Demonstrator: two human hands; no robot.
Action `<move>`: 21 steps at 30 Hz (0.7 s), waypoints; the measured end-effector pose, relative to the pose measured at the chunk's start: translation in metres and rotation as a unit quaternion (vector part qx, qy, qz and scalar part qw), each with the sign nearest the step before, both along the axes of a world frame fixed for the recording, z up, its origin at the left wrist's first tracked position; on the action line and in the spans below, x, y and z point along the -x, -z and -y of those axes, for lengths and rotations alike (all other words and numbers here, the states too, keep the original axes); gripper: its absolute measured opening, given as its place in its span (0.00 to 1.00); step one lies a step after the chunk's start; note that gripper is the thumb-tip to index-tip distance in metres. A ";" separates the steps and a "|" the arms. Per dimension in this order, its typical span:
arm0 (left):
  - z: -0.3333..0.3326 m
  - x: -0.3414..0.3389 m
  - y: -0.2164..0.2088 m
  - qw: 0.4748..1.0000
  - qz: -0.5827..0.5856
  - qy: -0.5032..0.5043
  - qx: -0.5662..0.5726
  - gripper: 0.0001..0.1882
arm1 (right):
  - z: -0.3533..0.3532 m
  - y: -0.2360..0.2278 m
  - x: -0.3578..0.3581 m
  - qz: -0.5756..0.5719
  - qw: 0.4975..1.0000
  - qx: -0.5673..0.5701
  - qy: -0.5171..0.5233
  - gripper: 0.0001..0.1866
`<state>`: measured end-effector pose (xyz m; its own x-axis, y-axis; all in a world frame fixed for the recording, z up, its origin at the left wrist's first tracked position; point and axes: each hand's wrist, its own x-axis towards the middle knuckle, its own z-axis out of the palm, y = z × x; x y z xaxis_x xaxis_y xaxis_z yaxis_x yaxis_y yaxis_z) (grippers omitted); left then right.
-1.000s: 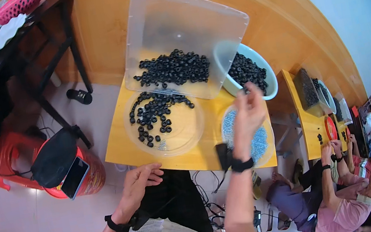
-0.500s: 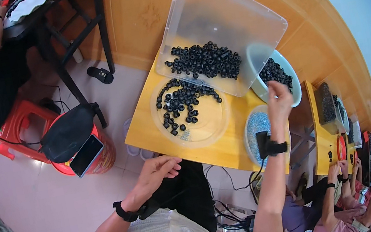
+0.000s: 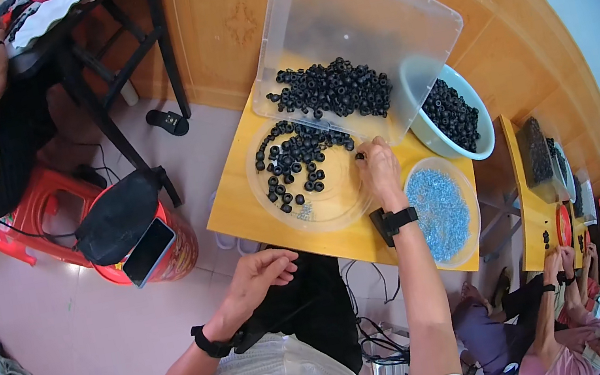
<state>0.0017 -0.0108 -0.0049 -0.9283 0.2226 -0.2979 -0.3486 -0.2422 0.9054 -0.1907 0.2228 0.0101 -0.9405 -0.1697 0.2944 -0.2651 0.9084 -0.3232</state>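
My right hand [image 3: 381, 169] is over the right edge of a round clear shallow tray [image 3: 344, 212], fingers pinched on a small black ring-like part [image 3: 360, 155]. Several similar loose black parts [image 3: 287, 161] lie in the tray, some in a curved row. Low at the table's front edge, my left hand [image 3: 261, 276] is closed, thumb against fingertips; anything in it is hidden. Behind the tray, a tilted clear plastic bin [image 3: 366, 15] holds a pile of black parts. To the right stand a pale green bowl [image 3: 489, 146] of black parts and a round container [image 3: 474, 225] of tiny blue pieces.
Everything stands on a small yellow table [image 3: 236, 191] against a wood-panelled wall. At left, a phone [image 3: 149, 252] and a dark pouch [image 3: 121, 219] rest on a red bucket [image 3: 177, 241]. Cables [image 3: 375, 343] hang below the table. Other people sit at both sides.
My right hand has moved left from the green bowl to the tray's right edge, with a small black part now at its fingertips. My left hand has stayed closed in about the same place.
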 end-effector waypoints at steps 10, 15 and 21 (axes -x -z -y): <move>-0.003 0.009 -0.005 0.997 0.006 -0.065 -0.039 0.13 | 0.059 -0.028 -0.097 0.060 0.941 0.331 -0.032 0.09; -0.001 0.012 -0.008 0.989 -0.011 -0.119 -0.083 0.12 | 0.097 -0.039 -0.152 0.061 0.932 0.336 -0.124 0.11; 0.005 0.008 0.005 0.987 -0.008 -0.075 -0.142 0.13 | 0.097 -0.009 -0.177 0.042 0.949 0.291 -0.115 0.11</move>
<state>-0.0065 -0.0153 -0.0100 -0.9613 0.1553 -0.2274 -0.2754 -0.5340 0.7994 -0.0137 0.1257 0.0196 -0.9223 -0.2059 0.3271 -0.3864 0.4905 -0.7811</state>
